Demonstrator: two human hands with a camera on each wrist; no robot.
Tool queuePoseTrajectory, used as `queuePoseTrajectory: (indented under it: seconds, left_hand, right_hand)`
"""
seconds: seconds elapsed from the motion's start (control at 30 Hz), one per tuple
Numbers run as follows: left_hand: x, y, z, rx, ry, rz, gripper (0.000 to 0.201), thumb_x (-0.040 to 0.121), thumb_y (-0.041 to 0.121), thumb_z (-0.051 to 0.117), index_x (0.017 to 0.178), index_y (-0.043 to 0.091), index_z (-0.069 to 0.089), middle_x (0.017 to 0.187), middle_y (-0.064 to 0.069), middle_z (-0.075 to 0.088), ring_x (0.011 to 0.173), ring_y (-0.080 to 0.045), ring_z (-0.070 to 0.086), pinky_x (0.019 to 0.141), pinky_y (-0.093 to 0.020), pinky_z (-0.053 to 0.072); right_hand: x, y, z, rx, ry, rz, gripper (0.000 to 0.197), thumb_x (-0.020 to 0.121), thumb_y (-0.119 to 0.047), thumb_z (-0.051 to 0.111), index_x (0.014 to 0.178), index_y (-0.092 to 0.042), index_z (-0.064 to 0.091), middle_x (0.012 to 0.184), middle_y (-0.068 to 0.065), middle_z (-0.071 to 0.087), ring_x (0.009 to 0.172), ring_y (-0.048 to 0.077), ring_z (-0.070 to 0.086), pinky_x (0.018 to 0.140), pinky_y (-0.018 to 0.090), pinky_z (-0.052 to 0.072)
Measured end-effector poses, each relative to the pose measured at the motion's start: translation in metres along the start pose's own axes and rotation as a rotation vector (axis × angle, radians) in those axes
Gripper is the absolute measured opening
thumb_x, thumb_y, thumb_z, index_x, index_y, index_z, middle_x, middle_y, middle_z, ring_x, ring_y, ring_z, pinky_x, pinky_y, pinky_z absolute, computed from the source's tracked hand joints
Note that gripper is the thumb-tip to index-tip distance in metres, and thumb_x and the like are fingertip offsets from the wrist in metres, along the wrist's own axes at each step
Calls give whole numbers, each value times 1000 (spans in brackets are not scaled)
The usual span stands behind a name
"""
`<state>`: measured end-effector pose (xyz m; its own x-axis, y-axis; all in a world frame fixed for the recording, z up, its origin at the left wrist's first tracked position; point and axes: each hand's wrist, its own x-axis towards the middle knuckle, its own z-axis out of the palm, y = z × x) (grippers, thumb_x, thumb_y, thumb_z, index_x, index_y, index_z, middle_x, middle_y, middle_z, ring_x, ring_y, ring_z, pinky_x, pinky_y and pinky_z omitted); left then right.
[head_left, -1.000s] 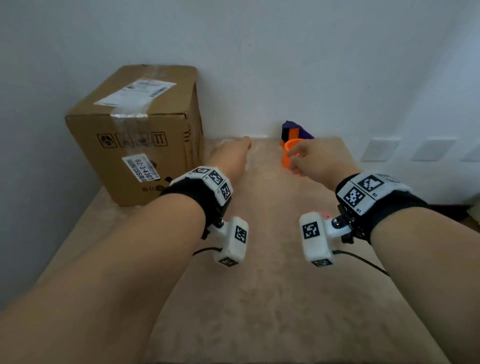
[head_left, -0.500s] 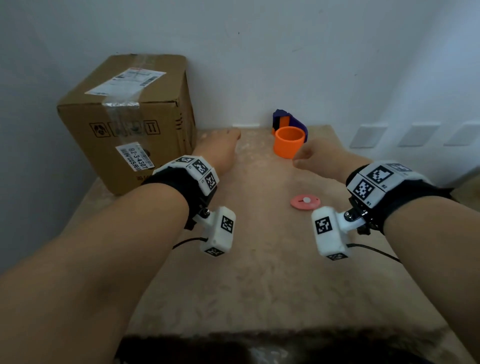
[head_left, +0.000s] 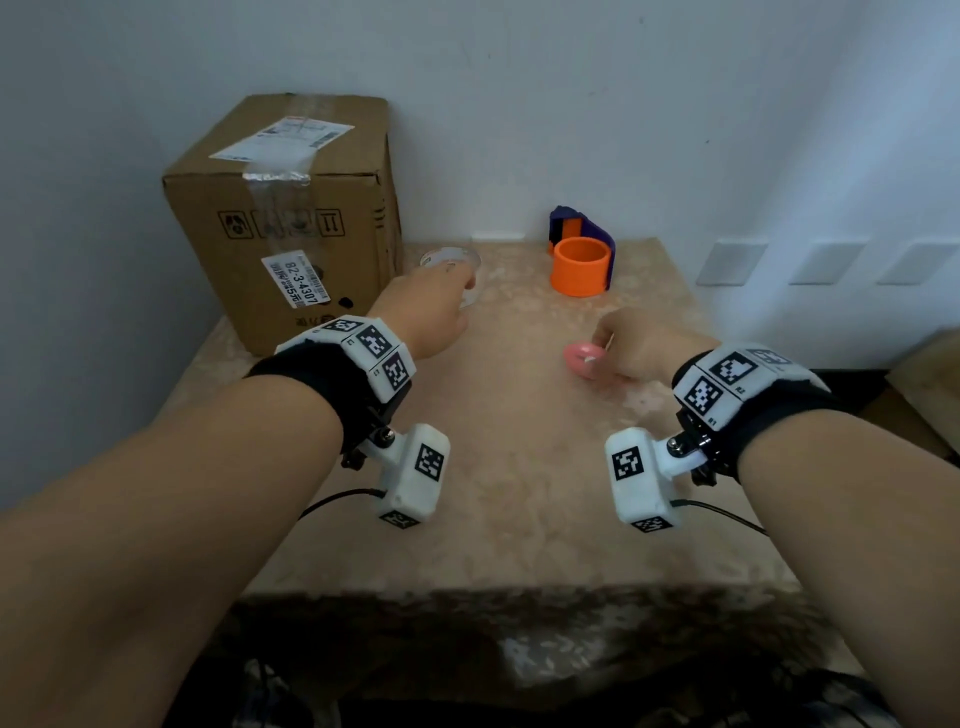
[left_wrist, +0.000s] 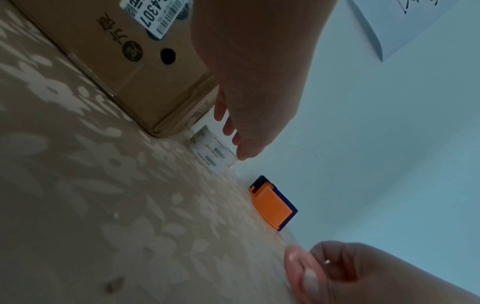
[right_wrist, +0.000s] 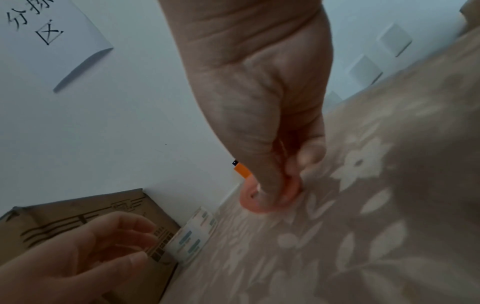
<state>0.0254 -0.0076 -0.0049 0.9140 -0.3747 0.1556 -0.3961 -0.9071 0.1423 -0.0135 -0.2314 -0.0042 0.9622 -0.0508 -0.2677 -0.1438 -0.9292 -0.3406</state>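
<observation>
A small pink disc (head_left: 581, 358) is lifted just off the flowered table (head_left: 519, 493); my right hand (head_left: 636, 345) pinches it between thumb and fingers, as the right wrist view shows for the disc (right_wrist: 259, 200). An orange cup (head_left: 581, 266) stands at the back with a purple and orange block (head_left: 574, 226) behind it. My left hand (head_left: 431, 312) reaches to a clear labelled container (head_left: 451, 262) beside the box, thumb and fingertips (left_wrist: 228, 127) curled at its sides. The container (right_wrist: 193, 238) stands on the table against the wall.
A taped cardboard box (head_left: 291, 218) fills the back left corner of the table. White walls close the back and the left side. Wall plates (head_left: 732, 262) sit low on the right wall. The table's front edge (head_left: 519, 590) is near me.
My right hand drew back from the orange cup and picked the pink disc up off the table. My left hand reached the clear container by the box.
</observation>
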Motion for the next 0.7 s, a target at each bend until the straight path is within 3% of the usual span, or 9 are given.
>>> queuePoseTrajectory:
  seconds: [0.07,0.13,0.2,0.3,0.33,0.4,0.5,0.57,0.7]
  left_hand:
    - [2,-3,0,7,-5,-7,36,92,17,46,127,11,46,130,-10,56,113,-32,55,90,-41,46]
    - [6,-6,3,16,-8,-11,35,92,17,45,126,11,47,129,-10,56,113,-32,55,89,-41,45]
    - [12,-8,8,16,-4,-16,34,92,16,46,125,11,48,127,-10,57,110,-32,56,86,-40,45]
    - [24,-10,20,17,-37,-48,32,90,13,44,122,10,49,124,-13,57,109,-34,56,85,-43,49]
    - [29,-11,25,14,-50,-56,31,90,12,43,120,10,50,123,-14,58,108,-34,55,86,-45,50]
    - [35,-11,34,3,-72,-64,29,90,9,41,117,10,50,123,-15,56,110,-35,53,89,-47,49]
    - [43,-13,43,-14,-85,-71,29,91,8,40,118,10,49,127,-15,53,114,-34,50,93,-46,47]
    - [48,-16,45,-12,-81,-67,28,91,9,39,117,10,50,128,-15,53,113,-34,51,92,-45,47]
    - [53,-19,40,-7,-69,-67,28,90,12,38,115,9,52,125,-15,56,110,-35,54,90,-46,48]
  right_hand:
    - [10,-7,4,118,90,18,29,90,-22,60,105,2,67,94,16,70,61,16,54,53,22,39]
    - [26,-11,9,291,105,38,29,90,-11,58,113,6,63,105,18,68,79,24,62,70,31,54]
    - [42,-16,14,537,82,74,27,87,-4,58,113,4,60,107,17,62,87,26,61,83,35,58]
    - [69,-25,22,678,138,139,3,85,-8,61,84,-8,58,101,19,64,88,31,67,81,41,59]
    - [78,-27,25,720,159,189,9,85,-8,62,79,-7,56,97,21,66,87,35,69,80,45,59]
    - [90,-33,27,826,170,250,10,86,-6,61,83,0,54,89,23,67,81,41,71,76,50,60]
    - [104,-41,27,855,176,264,16,87,-5,60,76,0,49,73,17,64,74,38,71,75,49,60]
    - [111,-46,27,844,170,251,10,88,-4,59,85,2,53,77,17,64,72,34,69,73,45,61]
    - [123,-49,28,746,223,247,25,81,-10,69,98,6,60,91,20,72,81,35,71,75,44,61]
